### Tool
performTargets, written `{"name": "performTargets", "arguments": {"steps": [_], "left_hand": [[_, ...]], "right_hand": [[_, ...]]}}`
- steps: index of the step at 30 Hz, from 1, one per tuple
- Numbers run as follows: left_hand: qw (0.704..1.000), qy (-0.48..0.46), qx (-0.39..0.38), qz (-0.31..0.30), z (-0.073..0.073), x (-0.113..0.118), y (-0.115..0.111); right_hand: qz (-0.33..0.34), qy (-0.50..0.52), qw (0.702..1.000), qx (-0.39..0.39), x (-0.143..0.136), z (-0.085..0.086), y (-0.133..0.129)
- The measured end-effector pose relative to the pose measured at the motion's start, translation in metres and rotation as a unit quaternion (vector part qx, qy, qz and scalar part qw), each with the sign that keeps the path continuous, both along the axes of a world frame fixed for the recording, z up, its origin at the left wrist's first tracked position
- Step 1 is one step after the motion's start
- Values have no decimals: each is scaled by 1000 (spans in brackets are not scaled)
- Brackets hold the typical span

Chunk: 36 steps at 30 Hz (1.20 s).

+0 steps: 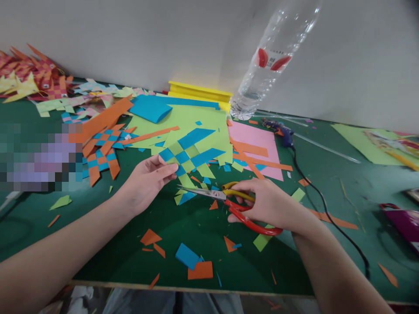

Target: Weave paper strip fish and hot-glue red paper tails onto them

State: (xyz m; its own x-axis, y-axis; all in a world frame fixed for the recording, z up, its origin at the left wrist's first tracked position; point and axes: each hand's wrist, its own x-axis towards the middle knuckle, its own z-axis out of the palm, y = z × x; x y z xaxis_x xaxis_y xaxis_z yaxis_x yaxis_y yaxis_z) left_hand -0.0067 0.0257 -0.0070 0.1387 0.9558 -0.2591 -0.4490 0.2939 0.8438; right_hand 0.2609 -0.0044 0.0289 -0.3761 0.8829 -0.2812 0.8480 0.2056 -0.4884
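My left hand pinches the left edge of a woven blue and light green paper piece, thumb on top. Its strips fan out to the right and downward. In my right hand are scissors with one yellow and one red handle. Their blades point left, nearly together, just below the woven piece's lower strips. Small green and blue paper scraps lie under the blades. Left of the woven piece, finished-looking orange and blue woven pieces rest on the table.
A green table carries scattered scraps, light green sheets and a pink sheet. A water bottle stands behind. A glue gun trails a black cord on the right. Red and yellow woven pieces are heaped back left.
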Motion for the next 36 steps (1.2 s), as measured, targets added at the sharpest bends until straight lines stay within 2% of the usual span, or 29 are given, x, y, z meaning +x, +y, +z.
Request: {"name": "performTargets", "arguments": {"steps": [8,12,14,16,18,20,23,26,31,36], "left_hand": [[1000,4,8,18,-4,-3,3],[998,43,-2,38,-9,-6,7],[996,76,4,45,-9,-7,7],[993,108,25,44,-8,-7,7],[988,142,47,38,-8,-8,6],[981,183,61,34,-9,-9,6],[968,242,73,13,-9,-11,5],[956,274,95,-33,-5,-11,3],[933,324,129,-95,4,-8,-2],[921,334,153,-134,3,-6,-4]], "right_hand": [[41,-13,999,19,1,-1,-1],[30,10,999,40,4,2,-2],[-13,32,998,50,7,4,-1],[-85,64,992,72,9,4,2],[-172,80,975,116,12,1,7],[-240,42,955,172,15,-3,13],[-272,-84,929,235,19,-10,20],[-267,-160,921,233,22,-16,24],[-233,-181,925,238,24,-24,22],[-253,-176,925,223,26,-30,21]]}}
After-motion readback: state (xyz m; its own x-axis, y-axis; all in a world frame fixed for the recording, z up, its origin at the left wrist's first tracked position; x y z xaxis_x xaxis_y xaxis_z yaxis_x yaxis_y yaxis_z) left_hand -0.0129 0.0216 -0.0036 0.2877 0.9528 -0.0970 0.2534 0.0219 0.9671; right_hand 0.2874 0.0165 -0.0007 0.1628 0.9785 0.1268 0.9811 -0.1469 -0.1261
